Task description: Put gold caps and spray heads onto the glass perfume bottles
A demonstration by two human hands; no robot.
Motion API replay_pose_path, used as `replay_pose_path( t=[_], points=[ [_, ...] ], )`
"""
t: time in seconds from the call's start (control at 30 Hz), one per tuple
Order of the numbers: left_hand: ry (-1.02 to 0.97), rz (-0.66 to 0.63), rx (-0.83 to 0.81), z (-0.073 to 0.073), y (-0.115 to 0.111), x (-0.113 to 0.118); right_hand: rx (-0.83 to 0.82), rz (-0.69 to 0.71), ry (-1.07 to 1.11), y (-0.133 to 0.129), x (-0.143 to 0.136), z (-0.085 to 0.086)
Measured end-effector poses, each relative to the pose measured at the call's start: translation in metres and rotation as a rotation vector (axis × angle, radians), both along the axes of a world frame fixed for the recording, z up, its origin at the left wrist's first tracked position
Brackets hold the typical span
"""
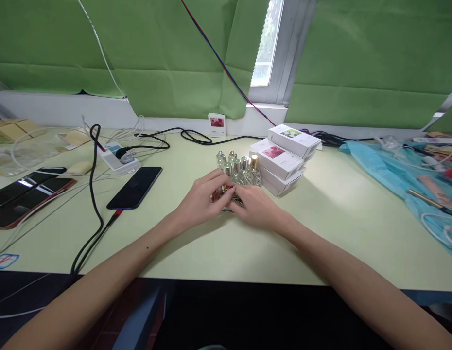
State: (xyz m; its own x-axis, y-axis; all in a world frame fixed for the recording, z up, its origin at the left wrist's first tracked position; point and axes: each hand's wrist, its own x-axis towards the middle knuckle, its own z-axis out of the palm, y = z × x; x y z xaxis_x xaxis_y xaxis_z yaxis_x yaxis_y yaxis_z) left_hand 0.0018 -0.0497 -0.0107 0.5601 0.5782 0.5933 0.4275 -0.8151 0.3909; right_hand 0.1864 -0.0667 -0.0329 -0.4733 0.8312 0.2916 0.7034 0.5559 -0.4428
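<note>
A cluster of small glass perfume bottles (244, 171) with silver, greenish and gold caps stands upright in the middle of the table. Directly in front of them my two hands meet, fingertips touching. My left hand (206, 198) is curled round a small perfume bottle (214, 195) with a reddish tint, mostly covered by the fingers. Closed and bent inward, my right hand (255, 206) presses against the left fingertips; whatever lies under its fingers is hidden. More glass shows in the gap beneath both hands.
White boxes (280, 163) with printed pictures are stacked right of the bottles. A black phone (134, 188) with a cable lies left, near a power strip (118, 160). Blue sheeting (379, 167) with small items covers the right side. A small picture box (217, 125) leans at the back.
</note>
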Motion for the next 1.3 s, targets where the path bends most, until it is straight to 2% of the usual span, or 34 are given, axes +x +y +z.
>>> replay_pose_path(
  t=[1.3],
  points=[
    [0.015,-0.003,-0.009,-0.0002,0.0010,0.0002,0.004,0.001,-0.010,0.0000,0.0008,-0.0009]
  ],
)
